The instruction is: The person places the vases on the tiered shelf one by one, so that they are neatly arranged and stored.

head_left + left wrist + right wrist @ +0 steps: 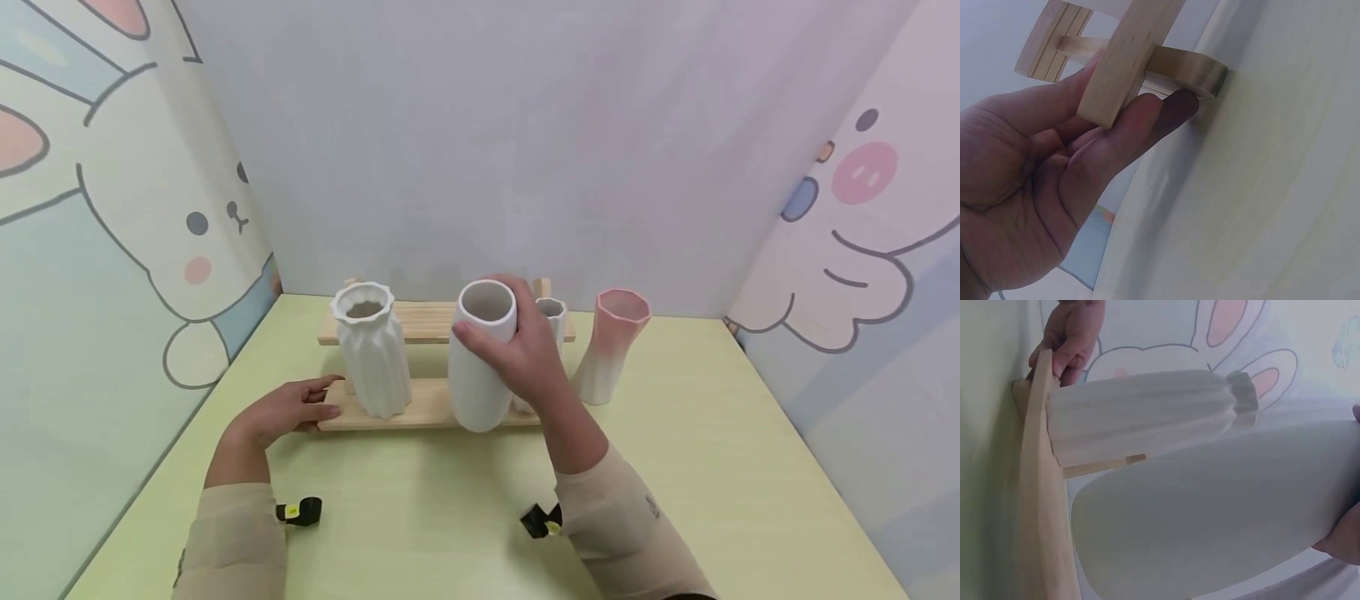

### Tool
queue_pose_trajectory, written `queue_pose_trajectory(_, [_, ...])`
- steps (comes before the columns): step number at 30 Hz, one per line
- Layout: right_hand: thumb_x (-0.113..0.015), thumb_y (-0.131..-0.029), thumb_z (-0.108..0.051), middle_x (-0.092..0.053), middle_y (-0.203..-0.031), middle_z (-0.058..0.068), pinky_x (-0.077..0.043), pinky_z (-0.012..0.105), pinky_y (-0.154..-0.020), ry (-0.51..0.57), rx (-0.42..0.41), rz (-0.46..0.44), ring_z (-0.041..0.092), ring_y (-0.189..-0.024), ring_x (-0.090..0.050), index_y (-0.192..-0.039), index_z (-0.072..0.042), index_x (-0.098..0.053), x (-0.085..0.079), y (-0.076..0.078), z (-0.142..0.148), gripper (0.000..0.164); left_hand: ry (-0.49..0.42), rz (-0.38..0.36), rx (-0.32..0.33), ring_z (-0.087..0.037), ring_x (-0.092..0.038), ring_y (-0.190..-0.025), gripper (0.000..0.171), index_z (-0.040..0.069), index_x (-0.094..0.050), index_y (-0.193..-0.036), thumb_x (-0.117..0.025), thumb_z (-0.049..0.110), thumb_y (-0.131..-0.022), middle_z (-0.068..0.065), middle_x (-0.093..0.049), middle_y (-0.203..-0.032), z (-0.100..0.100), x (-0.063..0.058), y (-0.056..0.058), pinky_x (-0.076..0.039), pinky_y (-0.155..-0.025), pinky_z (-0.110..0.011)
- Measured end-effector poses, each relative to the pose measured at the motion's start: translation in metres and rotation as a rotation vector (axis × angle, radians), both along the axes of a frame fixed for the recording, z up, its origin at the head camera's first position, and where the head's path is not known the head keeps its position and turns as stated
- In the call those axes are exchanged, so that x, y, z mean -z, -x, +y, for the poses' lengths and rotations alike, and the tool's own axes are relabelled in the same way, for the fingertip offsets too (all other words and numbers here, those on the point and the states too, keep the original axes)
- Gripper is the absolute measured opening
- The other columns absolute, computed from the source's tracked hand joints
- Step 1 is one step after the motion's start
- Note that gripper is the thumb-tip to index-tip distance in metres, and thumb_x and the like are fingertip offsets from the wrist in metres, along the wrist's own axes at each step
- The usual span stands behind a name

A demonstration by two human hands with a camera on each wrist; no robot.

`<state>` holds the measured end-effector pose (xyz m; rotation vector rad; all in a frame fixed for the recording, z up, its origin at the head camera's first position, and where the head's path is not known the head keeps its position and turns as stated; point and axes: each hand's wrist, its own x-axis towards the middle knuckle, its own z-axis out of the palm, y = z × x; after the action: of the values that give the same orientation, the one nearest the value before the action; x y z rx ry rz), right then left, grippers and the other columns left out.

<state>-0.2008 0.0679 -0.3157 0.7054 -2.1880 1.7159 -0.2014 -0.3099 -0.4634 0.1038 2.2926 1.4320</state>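
Observation:
A two-tier wooden shelf (425,408) stands on the table. My left hand (279,412) grips the left end of its lower board, thumb and fingers on either side of the wood (1124,75). My right hand (534,360) holds a smooth white vase (477,392) near its mouth, fingers behind and thumb across the front. The vase stays upright, its base close over the lower board in the right wrist view. To its left a pleated white vase (377,367) stands on that board. Behind my right hand shows part of a slimmer white vase (553,312).
A pink-and-white vase (609,346) stands on the table just right of the shelf. The pale green tabletop (420,517) runs toward me. Behind it hangs a plain backdrop (480,150), with cartoon-printed panels at both sides.

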Motion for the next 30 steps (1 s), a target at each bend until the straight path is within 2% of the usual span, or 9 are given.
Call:
queue_pose_trajectory(10, [-0.076,-0.080,-0.041,-0.064,-0.105,0.001,-0.052,0.043,-0.078,0.032,0.057,0.005,0.018,-0.093,-0.062,-0.127,-0.022,-0.052,-0.021,0.017,-0.016,0.056,-0.010,-0.002,0.003,-0.015,-0.061,-0.100,0.078,0.011,-0.031,-0.154,-0.070,0.034,-0.091,-0.017,-0.049,-0.143,0.000,-0.001,-0.001,-0.054,-0.081,-0.030])
queue_pose_trajectory(22, [-0.075,-0.079,-0.053,-0.065,-0.101,-0.007,-0.053,0.040,-0.074,0.001,0.107,-0.030,0.014,-0.089,-0.063,-0.126,-0.030,-0.052,-0.039,0.031,-0.035,0.057,0.003,0.003,-0.007,-0.018,-0.061,-0.099,0.081,0.010,-0.030,-0.155,-0.072,0.035,-0.090,-0.020,-0.043,-0.147,0.000,-0.003,-0.001,-0.054,-0.080,-0.030])
queue_pose_trajectory(30, [-0.073,-0.079,-0.056,-0.065,-0.101,-0.006,-0.054,0.039,-0.071,0.001,0.114,-0.028,0.014,-0.087,-0.063,-0.124,-0.029,-0.052,-0.052,0.045,-0.044,0.057,-0.004,0.010,0.003,-0.019,-0.060,-0.100,0.081,0.008,-0.028,-0.155,-0.071,0.034,-0.091,-0.024,-0.037,-0.150,0.000,-0.004,-0.002,-0.054,-0.081,-0.030])
